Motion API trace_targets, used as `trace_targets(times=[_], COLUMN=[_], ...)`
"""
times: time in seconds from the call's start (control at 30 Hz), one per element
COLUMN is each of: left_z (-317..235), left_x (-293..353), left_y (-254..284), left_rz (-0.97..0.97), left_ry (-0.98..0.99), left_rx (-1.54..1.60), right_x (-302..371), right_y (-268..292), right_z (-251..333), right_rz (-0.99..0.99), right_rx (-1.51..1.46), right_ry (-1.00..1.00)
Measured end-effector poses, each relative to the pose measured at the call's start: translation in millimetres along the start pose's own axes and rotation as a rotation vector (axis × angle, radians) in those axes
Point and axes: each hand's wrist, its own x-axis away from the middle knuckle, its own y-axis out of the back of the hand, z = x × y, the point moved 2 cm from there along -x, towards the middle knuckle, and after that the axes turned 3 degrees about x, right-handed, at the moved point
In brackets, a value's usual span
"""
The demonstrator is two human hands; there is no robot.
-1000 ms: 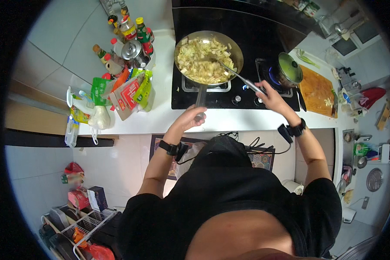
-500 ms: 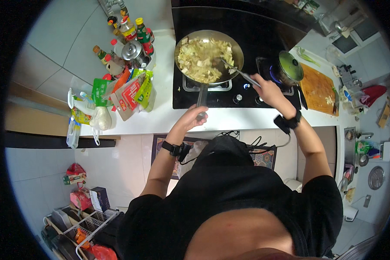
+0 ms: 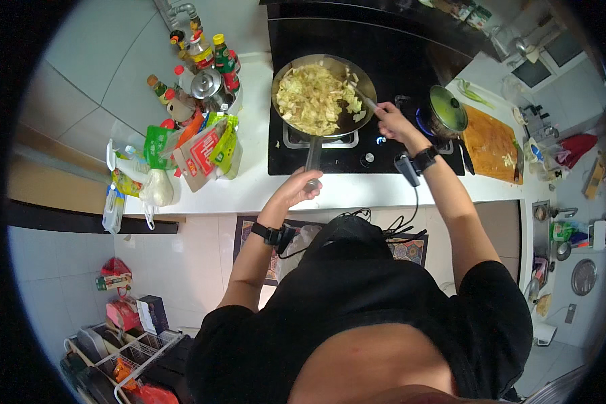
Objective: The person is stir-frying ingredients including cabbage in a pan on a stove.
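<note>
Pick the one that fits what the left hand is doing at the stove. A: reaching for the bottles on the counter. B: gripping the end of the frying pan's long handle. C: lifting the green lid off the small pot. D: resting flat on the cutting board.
B: the left hand closes around the near end of the frying pan's handle, while the right hand works a utensil in the chopped food.

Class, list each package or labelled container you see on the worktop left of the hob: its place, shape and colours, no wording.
Seasoning packets: leaning together beside the hob, flat pouches, green, red and yellow.
Sauce bottles: back corner by the wall, upright, red and yellow caps.
Spray bottle: front left edge, white body.
Small bottle: lying at the worktop's front edge, clear, blue label.
</note>
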Motion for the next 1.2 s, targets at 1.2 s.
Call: trace_targets(times=[1.2], left_z=[-2], left_x=[4], left_y=[-7], left_rz=[-0.036], left_ry=[-0.016], left_rx=[-0.009], right_x=[-3], right_y=[-22], right_z=[60], right_rz=[-0.401], right_rx=[0.751], right_ry=[0.583])
